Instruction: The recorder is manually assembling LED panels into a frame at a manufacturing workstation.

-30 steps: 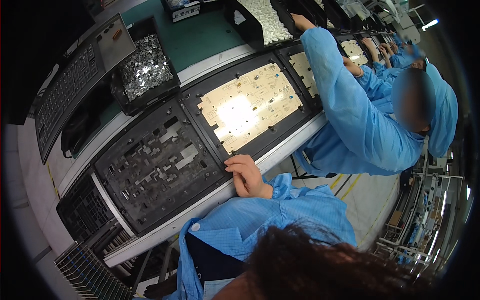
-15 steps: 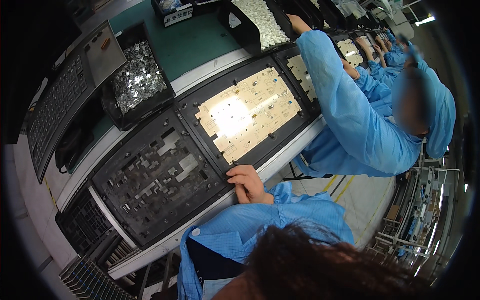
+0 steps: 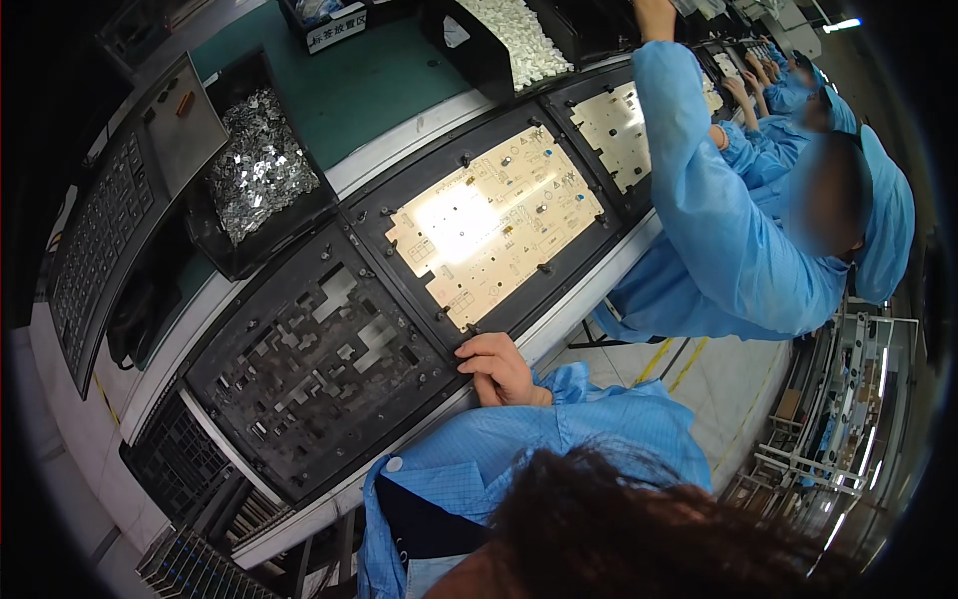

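Observation:
My right hand rests on the near edge of a black carrier tray. Its fingers are bent and pressed together, and whatever they hold, if anything, is hidden. My left hand does not show. Just beyond my right hand, a cream-coloured circuit board lies in the carrier tray, with a bright glare on its left half and a few small parts standing on it. Left of my hand is a second black tray with many cut-out recesses and no board in it.
A black bin of shiny metal pieces stands beyond the left tray, near a keyboard. A bin of white parts is at the back. A co-worker's blue sleeve reaches over another board on the right.
The co-worker's arm has swung away from the white-parts bin, up and to the right, uncovering more of the neighbouring board. The view has shifted slightly. My right hand stays at the tray edge.

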A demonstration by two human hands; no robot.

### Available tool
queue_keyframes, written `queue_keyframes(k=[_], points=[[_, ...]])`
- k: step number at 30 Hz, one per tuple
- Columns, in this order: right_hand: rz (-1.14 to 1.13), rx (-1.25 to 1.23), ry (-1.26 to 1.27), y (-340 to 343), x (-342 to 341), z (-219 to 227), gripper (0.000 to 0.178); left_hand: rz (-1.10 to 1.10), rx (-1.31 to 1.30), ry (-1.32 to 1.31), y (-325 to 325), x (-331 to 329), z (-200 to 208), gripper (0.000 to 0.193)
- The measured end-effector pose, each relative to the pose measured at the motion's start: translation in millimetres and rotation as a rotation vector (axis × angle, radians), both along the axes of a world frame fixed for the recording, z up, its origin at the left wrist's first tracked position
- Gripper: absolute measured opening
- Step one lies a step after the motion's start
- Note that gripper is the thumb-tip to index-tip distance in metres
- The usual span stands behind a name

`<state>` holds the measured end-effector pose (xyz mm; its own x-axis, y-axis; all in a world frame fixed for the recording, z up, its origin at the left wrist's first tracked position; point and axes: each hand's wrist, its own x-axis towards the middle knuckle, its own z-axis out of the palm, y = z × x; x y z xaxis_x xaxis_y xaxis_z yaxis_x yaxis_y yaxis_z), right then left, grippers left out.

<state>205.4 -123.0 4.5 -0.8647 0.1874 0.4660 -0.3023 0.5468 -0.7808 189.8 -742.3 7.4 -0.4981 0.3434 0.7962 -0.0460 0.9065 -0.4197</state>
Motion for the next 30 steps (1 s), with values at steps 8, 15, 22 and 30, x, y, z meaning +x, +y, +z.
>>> queue_keyframes(k=[8,15,22,30], points=[[0.023,-0.002,-0.006,-4,1,1,0.031,-0.12,0.12,-0.046,76,-27,12,0.054],[0.022,-0.01,0.001,-8,-1,6,0.03,-0.208,0.22,-0.089,150,-46,26,0.053],[0.054,-0.026,0.036,-5,-3,13,0.028,-0.325,0.323,-0.136,236,-67,37,0.052],[0.758,-0.359,-0.015,-28,-62,81,0.074,-0.473,0.451,-0.209,344,-78,45,0.051]])
